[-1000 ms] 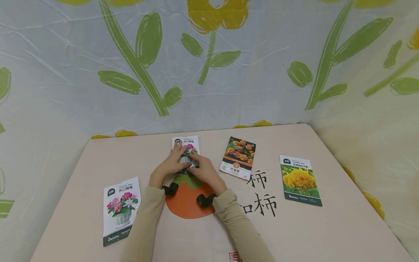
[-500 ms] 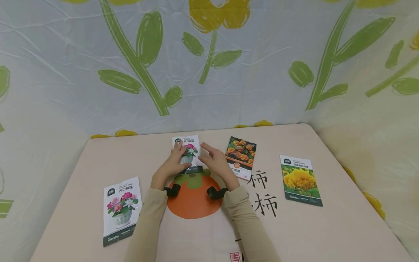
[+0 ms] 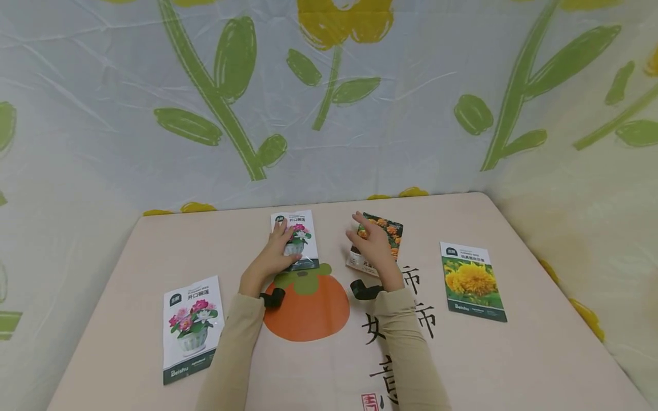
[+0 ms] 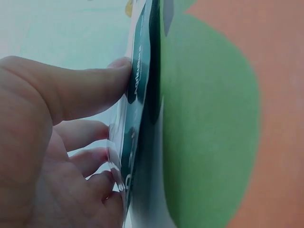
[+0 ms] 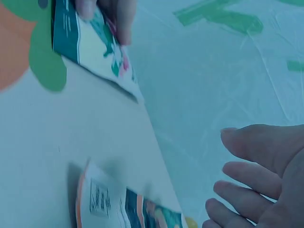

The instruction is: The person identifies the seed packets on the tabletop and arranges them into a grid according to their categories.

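Observation:
My left hand (image 3: 269,258) rests on a white flower seed packet (image 3: 308,251) printed with pink blooms in a pot, at the back of the table. In the left wrist view, its thumb and fingertips touch the face of that packet (image 4: 138,71). Over the orange marigold seed packet (image 3: 394,228) hovers my right hand (image 3: 377,246), hiding part of it. The right wrist view has this hand (image 5: 259,175) with loosely bent fingers and nothing in them, apart from the marigold packet (image 5: 107,204).
A matching pink-flower packet (image 3: 191,325) lies at the front left, beside the left sleeve. To the right lies a yellow-flower seed packet (image 3: 472,279). The pale tablecloth bears a printed orange persimmon (image 3: 308,314) and black characters. A floral sheet (image 3: 390,137) hangs behind the table.
The right hand has left the packet under the left hand and moved right, over the marigold packet. The left hand has stayed on its packet.

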`<state>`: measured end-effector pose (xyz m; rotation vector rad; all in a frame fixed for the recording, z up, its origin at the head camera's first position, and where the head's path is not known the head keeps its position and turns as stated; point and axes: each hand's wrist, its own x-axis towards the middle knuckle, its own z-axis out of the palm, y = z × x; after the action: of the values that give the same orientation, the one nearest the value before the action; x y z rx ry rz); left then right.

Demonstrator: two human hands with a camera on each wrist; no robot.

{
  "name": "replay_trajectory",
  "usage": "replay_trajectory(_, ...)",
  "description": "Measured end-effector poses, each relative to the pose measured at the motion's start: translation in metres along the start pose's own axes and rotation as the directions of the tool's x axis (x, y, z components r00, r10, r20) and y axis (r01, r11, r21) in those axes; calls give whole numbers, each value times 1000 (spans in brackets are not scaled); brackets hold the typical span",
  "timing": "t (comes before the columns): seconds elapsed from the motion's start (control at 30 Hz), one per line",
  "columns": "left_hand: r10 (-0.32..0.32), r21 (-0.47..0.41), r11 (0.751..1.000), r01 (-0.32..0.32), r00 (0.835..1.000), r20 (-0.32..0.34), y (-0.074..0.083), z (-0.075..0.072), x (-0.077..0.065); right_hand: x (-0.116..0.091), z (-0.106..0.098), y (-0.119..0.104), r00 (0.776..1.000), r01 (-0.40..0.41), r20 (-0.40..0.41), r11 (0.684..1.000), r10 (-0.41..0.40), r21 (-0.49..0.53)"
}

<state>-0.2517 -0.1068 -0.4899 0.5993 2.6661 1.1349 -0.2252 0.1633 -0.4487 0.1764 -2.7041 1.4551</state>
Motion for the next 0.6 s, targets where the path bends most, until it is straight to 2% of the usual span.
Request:
replay_trajectory(0.2, 7, -18, 1000, -7, 1000, -7, 1, 0, -1, -1, -15, 15, 990, -131, 53, 991, 130, 11)
replay_trajectory(0.33, 21, -24, 999, -21, 1000, -21, 2, 1, -1, -3, -22, 22, 981, -170, 94, 985, 170, -14)
replay_trajectory(0.47, 16, -25, 1000, -16, 1000, -27, 3, 1, -1, -3, -27, 28, 970, -170, 167, 983, 179, -66)
replay_trajectory(0.6, 13, -18, 1000, -13, 1000, -27, 3, 1, 0, -1, -29, 34, 964, -123, 222, 984, 150, -130)
